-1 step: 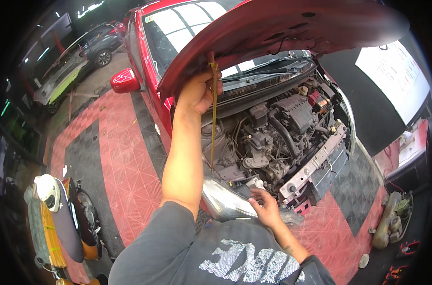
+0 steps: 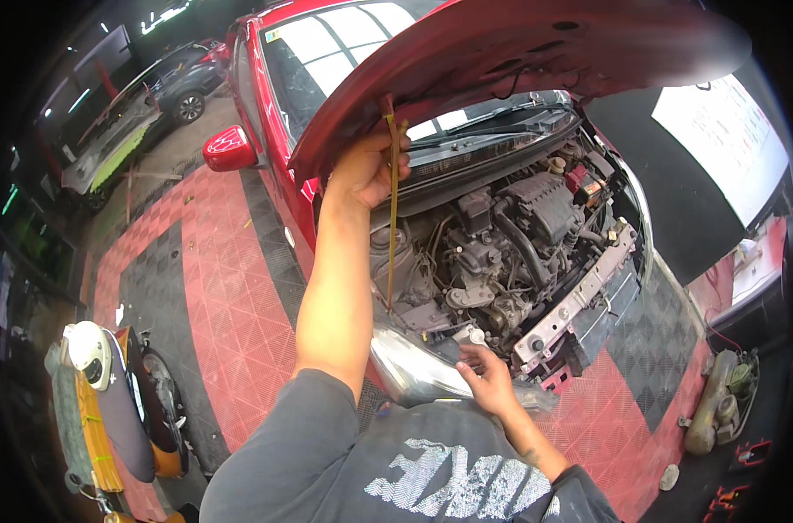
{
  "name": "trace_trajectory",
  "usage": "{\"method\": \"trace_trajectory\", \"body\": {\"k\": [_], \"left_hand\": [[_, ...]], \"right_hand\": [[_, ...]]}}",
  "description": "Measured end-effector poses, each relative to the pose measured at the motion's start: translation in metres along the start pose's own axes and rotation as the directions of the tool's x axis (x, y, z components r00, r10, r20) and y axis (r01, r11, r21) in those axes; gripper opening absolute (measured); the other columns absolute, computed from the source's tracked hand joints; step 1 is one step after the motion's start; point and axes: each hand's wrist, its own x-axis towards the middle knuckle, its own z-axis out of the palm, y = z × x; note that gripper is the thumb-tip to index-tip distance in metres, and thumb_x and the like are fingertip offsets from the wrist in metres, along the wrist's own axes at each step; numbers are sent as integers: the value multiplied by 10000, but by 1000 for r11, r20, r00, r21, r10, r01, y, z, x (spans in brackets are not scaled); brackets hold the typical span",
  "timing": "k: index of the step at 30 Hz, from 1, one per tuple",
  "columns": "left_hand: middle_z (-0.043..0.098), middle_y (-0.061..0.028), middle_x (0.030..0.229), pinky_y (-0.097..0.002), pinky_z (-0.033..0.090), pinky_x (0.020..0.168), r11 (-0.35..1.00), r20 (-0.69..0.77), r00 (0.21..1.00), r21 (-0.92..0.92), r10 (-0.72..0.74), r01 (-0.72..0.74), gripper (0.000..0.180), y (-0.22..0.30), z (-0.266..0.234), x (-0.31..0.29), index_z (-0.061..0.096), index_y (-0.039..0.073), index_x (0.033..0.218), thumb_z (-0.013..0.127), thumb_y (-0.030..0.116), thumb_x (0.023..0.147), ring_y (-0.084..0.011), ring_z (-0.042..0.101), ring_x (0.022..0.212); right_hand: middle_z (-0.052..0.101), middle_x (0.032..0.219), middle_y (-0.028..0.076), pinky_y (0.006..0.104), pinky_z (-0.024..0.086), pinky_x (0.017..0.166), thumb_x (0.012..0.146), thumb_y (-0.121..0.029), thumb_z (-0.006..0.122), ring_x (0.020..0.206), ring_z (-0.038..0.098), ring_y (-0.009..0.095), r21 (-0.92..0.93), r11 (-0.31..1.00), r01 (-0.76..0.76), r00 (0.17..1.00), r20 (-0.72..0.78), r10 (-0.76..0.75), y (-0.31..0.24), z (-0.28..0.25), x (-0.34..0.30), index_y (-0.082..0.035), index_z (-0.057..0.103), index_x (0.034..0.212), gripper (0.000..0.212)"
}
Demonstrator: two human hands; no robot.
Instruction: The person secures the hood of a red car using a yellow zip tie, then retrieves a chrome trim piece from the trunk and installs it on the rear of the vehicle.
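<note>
A red car stands with its hood [image 2: 501,44] raised above the engine bay. My left arm reaches up to the hood's underside. There my left hand [image 2: 377,167] is closed around the upper part of the yellowish hood prop rod [image 2: 393,235], whose top meets the hood. The rod's lower end goes down beside the headlight [image 2: 418,366]. Lower down, my right hand [image 2: 491,381] is held at the headlight's inner end, thumb and fingers apart and holding nothing. Whether its fingertips touch the car I cannot tell. Beyond it lies the engine [image 2: 501,235], with the front bumper off.
A pale radiator support bar [image 2: 575,305] crosses the car's front. Red and black floor tiles [image 2: 231,296] surround it. A scooter with a white helmet [image 2: 90,353] stands at lower left. Removed lamp-like parts [image 2: 719,401] lie at right, below a whiteboard [image 2: 728,144]. Another car [image 2: 183,83] is parked behind.
</note>
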Motion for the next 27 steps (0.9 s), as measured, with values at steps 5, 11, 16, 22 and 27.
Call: {"method": "trace_trajectory", "body": {"k": [5,11,16,22,27], "left_hand": [[676,-76,987,-382,644,734,961,-318,948,265,8,81,176,-26,0,5,677,22,1203,625,134,1077,-206,682,824],[700,-135,962,-452,686,692,996,-646,759,87,80,-32,168,-77,-61,-10,664,-33,1145,564,83,1076,-250,715,775],[644,-28,779,-344,539,492,937,-656,754,290,45,196,147,-91,-106,3,671,64,1040,606,181,1099,-152,593,596],[631,-26,750,-293,374,465,848,-484,851,522,202,95,130,-60,-124,21,697,67,991,650,178,1041,-135,540,532],[691,-64,822,-290,406,474,892,-584,782,445,218,84,195,-75,-115,-12,711,16,1125,669,187,1042,-146,610,589]], "right_hand": [[763,1189,124,340,596,883,993,-132,773,1030,745,201,-3,995,97,995,22,-97,-29,-6,24,4,688,1327,371],[755,1149,98,323,580,884,1015,-197,757,1006,716,165,22,967,253,967,-17,-253,-79,-16,78,-20,709,1316,352],[762,980,106,330,557,813,1103,-275,613,908,712,185,241,936,257,966,-105,-238,-104,-2,176,32,717,1198,337],[762,1125,34,439,446,1011,1124,-420,575,1031,695,188,431,800,-417,878,420,231,-161,34,270,-82,734,1147,375],[756,1094,11,481,423,1036,1106,-396,600,1071,701,211,549,719,-427,868,471,156,-149,58,301,-135,719,1042,294]]}}
